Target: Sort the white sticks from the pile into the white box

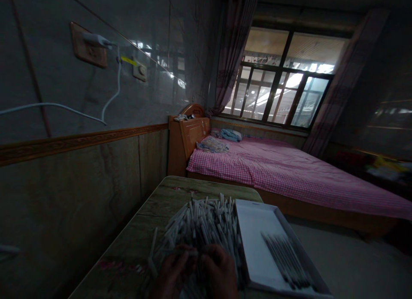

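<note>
One bed (289,170) with a pink checked sheet filled the dim room beyond a table (135,247). On the table lay a big heap (202,221) of white sticks beside a white tray (254,234), which held only a short row (283,258). Left hand (174,273) and right hand (220,271) curled together on the heap's near edge; it was too dark to tell whether they pinched a stick.

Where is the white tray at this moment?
Head view, lower right: the white tray lies at the right edge of the table, just right of the pile of white sticks and the right hand.
</note>
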`<action>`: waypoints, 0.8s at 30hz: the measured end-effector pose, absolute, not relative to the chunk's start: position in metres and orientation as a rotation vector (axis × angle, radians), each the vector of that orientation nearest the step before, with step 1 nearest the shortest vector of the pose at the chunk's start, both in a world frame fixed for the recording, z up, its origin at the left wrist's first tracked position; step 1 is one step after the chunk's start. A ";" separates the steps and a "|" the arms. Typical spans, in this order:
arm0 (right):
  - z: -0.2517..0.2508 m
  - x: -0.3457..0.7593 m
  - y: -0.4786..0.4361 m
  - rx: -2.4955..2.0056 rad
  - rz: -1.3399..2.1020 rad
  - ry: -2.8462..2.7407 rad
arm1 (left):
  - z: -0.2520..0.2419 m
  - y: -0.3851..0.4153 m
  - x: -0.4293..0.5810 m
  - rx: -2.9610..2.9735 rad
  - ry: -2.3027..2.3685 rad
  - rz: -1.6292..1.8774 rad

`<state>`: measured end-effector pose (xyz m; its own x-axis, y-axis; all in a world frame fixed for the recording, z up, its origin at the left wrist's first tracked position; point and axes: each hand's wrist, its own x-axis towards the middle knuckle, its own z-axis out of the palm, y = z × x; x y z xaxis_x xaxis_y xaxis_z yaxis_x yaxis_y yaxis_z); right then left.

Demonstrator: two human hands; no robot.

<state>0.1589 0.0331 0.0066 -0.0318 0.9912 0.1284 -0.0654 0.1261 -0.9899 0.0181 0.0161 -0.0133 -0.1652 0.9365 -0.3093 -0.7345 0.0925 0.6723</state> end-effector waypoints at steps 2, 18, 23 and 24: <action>0.004 0.159 0.033 -1.044 1.153 -1.260 | -0.013 0.016 0.018 0.311 0.856 1.517; -0.004 0.161 0.029 -1.151 0.923 -1.465 | -0.006 0.013 0.020 0.339 0.960 1.505; -0.012 0.159 0.026 -1.153 0.719 -1.553 | -0.009 0.013 0.022 0.370 0.999 1.558; -0.015 0.159 0.026 -1.156 0.669 -1.577 | -0.011 0.013 0.023 0.390 1.006 1.563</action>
